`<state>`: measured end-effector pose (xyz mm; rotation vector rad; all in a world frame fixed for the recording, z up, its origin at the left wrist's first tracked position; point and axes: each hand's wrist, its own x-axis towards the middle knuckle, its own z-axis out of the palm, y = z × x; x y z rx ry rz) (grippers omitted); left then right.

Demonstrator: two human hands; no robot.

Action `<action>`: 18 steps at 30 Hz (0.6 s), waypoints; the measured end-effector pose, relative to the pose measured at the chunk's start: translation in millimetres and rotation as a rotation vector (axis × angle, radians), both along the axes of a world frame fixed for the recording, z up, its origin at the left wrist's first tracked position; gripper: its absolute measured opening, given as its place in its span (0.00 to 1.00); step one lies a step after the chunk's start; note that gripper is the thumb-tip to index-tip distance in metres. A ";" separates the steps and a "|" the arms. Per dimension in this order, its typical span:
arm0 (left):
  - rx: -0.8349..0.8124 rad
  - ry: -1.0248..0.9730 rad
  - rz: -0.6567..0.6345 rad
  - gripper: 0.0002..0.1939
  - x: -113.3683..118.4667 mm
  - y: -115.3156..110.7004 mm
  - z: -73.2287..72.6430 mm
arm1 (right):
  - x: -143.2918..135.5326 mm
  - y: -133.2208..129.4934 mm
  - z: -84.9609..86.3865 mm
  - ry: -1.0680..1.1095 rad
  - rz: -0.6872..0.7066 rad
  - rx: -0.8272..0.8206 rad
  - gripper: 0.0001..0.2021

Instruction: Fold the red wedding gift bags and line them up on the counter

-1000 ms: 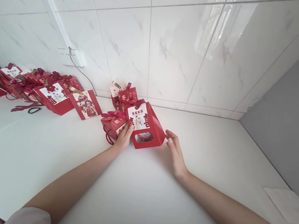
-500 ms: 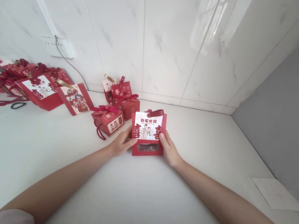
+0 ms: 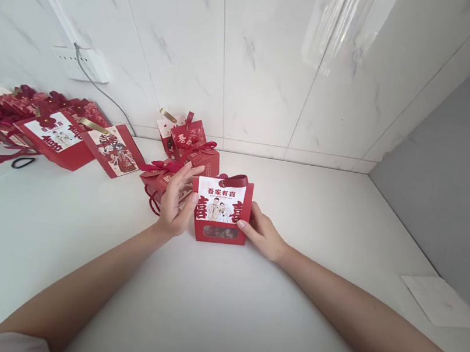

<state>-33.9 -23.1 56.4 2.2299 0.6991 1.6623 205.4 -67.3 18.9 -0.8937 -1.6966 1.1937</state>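
Observation:
A red gift box (image 3: 220,232) stands upright on the white tabletop, with a printed wedding-couple card front, a clear oval window low down and a red strap on top. My right hand (image 3: 265,234) grips its right side, thumb on the front and fingers behind. At its left edge is my left hand (image 3: 179,200), fingers raised and apart, the thumb close to the card; whether it touches cannot be made out. Behind that hand, a red box with a bow (image 3: 156,175) is partly covered. Another red box (image 3: 208,160) with a ribbon stands just behind.
Several red gift boxes and bags (image 3: 57,138) crowd the left back. A flat card-fronted bag (image 3: 115,152) leans beside them. A grey cable (image 3: 98,85) runs down from a wall socket (image 3: 90,67). At the right edge lies a white sheet (image 3: 441,301). Tiled wall (image 3: 266,86) closes the back.
My left hand has let go of the gift box's side and risen with its fingers spread. The box has shifted slightly left in view, still in my right hand.

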 end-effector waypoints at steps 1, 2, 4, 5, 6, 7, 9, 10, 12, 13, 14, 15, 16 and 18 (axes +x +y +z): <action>0.006 0.005 0.020 0.30 -1.1 -1.7 5.7 | 0.1 -0.4 0.5 -0.003 0.014 0.002 0.24; 0.012 0.017 0.036 0.29 -2.0 -3.6 10.9 | 0.3 -0.6 0.8 -0.006 0.021 0.004 0.24; 0.029 0.060 0.071 0.25 -3.3 -6.9 19.1 | 0.8 -0.5 0.7 -0.011 0.021 0.009 0.24; 0.051 0.081 0.091 0.23 -3.6 -8.1 22.0 | 0.9 -0.2 0.4 -0.013 0.018 0.013 0.24; 0.078 0.101 0.111 0.21 -3.6 -8.8 24.2 | 0.9 0.1 0.0 -0.013 0.018 0.017 0.24; 0.109 0.116 0.130 0.21 -3.5 -9.1 25.6 | 0.9 0.4 -0.4 -0.011 0.018 0.020 0.24; 0.159 0.132 0.165 0.20 -2.8 -8.8 27.0 | 0.6 1.1 -1.0 -0.007 0.022 0.022 0.24; 0.174 0.134 0.180 0.20 -2.3 -8.4 27.2 | 0.5 1.4 -1.1 -0.004 0.025 0.021 0.24; 0.188 0.135 0.206 0.18 -1.6 -7.5 27.5 | 0.6 1.6 -0.8 -0.002 0.027 0.017 0.24; 0.191 0.134 0.217 0.16 -1.4 -7.2 27.7 | 0.8 1.6 -0.6 -0.004 0.026 0.016 0.24; 0.191 0.134 0.224 0.15 -1.4 -7.0 28.0 | 1.1 1.4 -0.2 -0.008 0.024 0.015 0.24; 0.188 0.136 0.227 0.14 -1.5 -6.7 28.4 | 1.4 1.1 0.3 -0.011 0.023 0.014 0.24; 0.186 0.139 0.228 0.13 -1.8 -6.6 28.8 | 1.7 0.7 0.8 -0.012 0.023 0.012 0.24; 0.181 0.151 0.222 0.13 -2.4 -6.3 29.7 | 2.0 -0.2 1.9 -0.014 0.023 0.007 0.24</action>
